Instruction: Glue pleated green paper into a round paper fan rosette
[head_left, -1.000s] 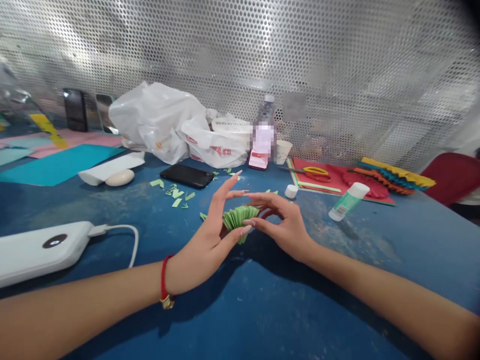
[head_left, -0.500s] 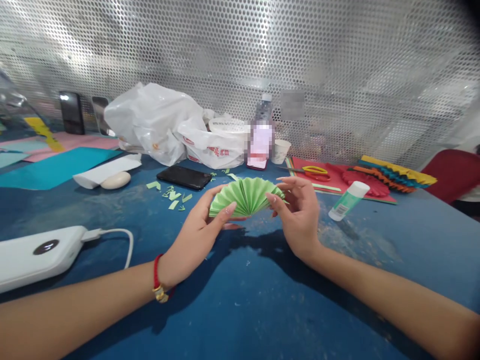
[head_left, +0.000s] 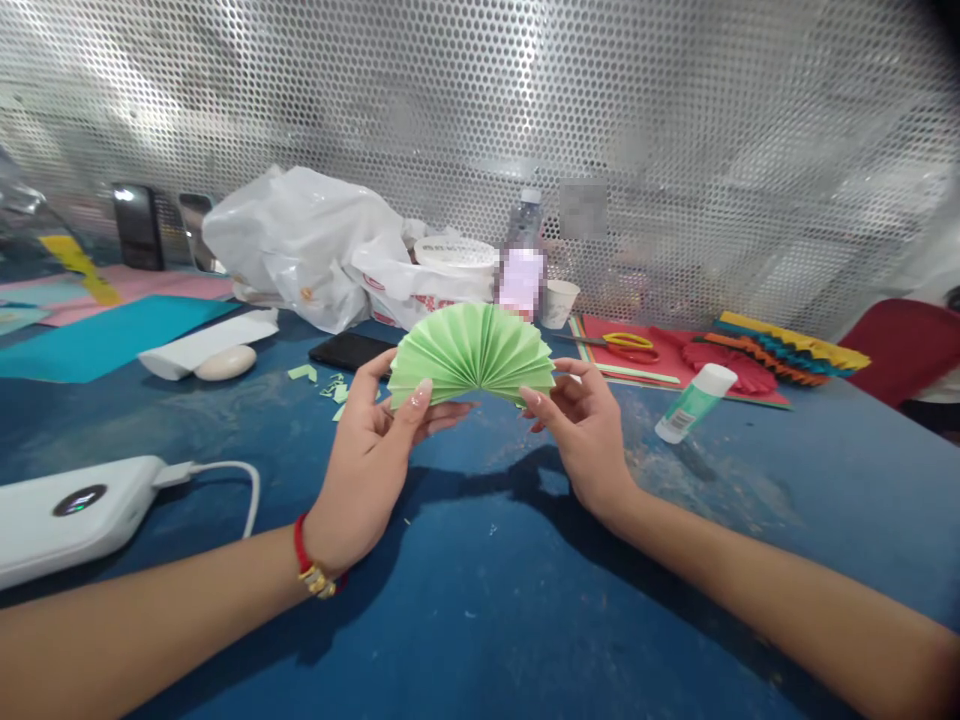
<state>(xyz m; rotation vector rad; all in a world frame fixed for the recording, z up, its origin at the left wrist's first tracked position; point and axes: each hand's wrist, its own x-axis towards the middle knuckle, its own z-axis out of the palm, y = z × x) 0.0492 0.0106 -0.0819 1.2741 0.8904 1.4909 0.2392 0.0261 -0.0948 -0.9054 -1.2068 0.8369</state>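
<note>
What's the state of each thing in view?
Green pleated paper fan, spread to roughly a half circle, held up
Left hand, pinching the fan's left end
Right hand, pinching the fan's right end
Power bank, display lit, cable plugged in
Glue stick, appears to stand on end
Scissors, lying on red paper, blade gap unclear
Clear bottle, upright, capped
Paper cup, upright
Black phone, lying flat, partly hidden

The left forearm [head_left: 165, 598] reaches in from the near left, the right forearm [head_left: 772, 592] from the near right, both slanting toward the middle. The left hand [head_left: 366, 468] pinches, its thumb [head_left: 412, 415] on the near side, some fingers [head_left: 448, 411] stretching right behind it. The right hand [head_left: 592, 440] pinches too, thumb pointing far and left, fingers bent behind. The hands stand apart, palms turned toward each other, long nails showing.
</note>
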